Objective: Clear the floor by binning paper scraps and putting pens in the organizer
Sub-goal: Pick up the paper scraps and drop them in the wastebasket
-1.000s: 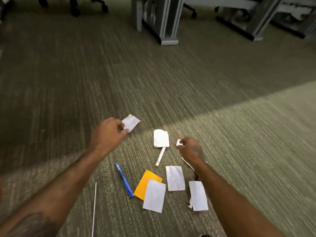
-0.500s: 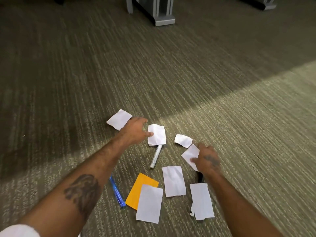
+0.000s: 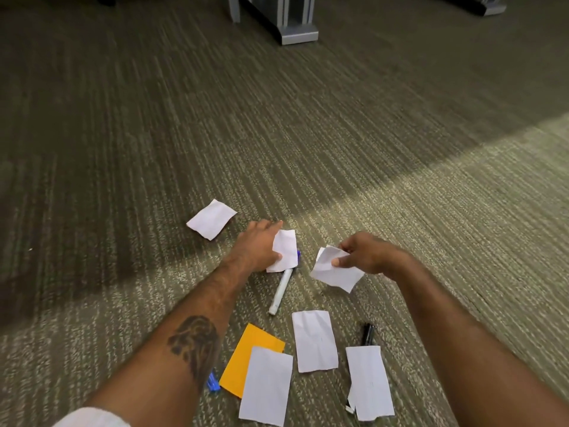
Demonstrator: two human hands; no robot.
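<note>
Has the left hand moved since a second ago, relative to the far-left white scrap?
Yes. The left hand left the far-left white scrap and shifted right, now gripping the scrap over the white marker.

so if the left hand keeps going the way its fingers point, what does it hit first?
Likely nothing: the left hand, pinching a white scrap, points up and right over bare carpet. Depth is unclear.
</note>
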